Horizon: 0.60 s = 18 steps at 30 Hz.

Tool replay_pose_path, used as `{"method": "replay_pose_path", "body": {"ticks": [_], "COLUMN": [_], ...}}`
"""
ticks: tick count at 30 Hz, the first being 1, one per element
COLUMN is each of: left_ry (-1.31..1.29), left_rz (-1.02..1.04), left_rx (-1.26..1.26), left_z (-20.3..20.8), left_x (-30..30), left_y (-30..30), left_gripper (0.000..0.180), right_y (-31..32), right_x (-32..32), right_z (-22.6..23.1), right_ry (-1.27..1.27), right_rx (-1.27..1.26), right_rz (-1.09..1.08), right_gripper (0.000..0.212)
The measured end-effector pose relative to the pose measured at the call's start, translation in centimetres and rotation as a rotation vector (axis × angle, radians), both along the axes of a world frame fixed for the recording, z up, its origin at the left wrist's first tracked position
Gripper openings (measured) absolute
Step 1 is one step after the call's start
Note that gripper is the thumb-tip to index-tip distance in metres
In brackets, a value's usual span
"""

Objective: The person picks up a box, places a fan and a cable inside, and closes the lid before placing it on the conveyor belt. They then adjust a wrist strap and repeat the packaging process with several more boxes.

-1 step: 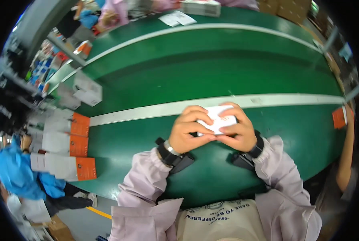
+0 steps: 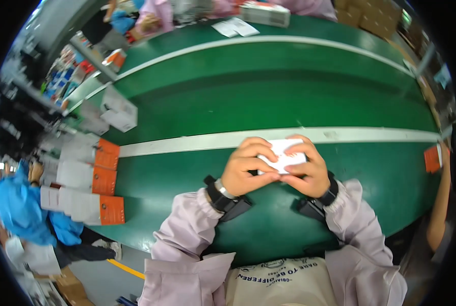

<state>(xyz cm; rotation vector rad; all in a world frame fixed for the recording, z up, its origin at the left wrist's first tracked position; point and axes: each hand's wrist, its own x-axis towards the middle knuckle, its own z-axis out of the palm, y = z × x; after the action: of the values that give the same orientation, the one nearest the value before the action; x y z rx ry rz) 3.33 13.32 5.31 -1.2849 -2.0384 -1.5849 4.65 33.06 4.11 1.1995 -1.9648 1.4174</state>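
Note:
Both my hands hold a small white box (image 2: pixel 283 161) in front of my chest, over the green table (image 2: pixel 268 219). My left hand (image 2: pixel 242 167) grips the box's left side, its fingers over the top face and its thumb along the near edge. On the opposite side, my right hand (image 2: pixel 313 171) is closed round the right end. The two thumbs almost meet at the near edge. Faint orange marks show on the white top between the fingers; the underside is hidden.
A white rail (image 2: pixel 187 143) crosses the table beyond my hands. Several white-and-orange boxes (image 2: pixel 111 209) stand at left, below an open white carton (image 2: pixel 120 113). Papers (image 2: pixel 235 27) and a carton (image 2: pixel 264 14) lie at the far side. Another person's arm (image 2: pixel 438 204) holds an orange box (image 2: pixel 433 158) at right.
The whole view has shifted slightly, so the table and my hands appear a little lower and to the right. Both hands keep their hold on the white box.

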Motion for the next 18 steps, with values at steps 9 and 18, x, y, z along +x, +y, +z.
{"method": "replay_pose_path", "body": {"ticks": [9, 18], "left_ry": [-0.574, -0.332], "left_rz": [0.560, 1.399], "left_rx": [0.741, 0.723], "left_z": [-2.6, -6.1], "left_x": [-3.6, -10.7], "left_y": [-8.8, -25.3], "left_gripper": [0.041, 0.091], "right_y": [5.1, 19.1], "right_x": [0.2, 1.8], "right_z": [-0.9, -2.2], "right_ry": [0.085, 0.142], "right_rx": [0.052, 0.030], "right_rz": [-0.673, -1.396], "right_gripper": [0.022, 0.022]}}
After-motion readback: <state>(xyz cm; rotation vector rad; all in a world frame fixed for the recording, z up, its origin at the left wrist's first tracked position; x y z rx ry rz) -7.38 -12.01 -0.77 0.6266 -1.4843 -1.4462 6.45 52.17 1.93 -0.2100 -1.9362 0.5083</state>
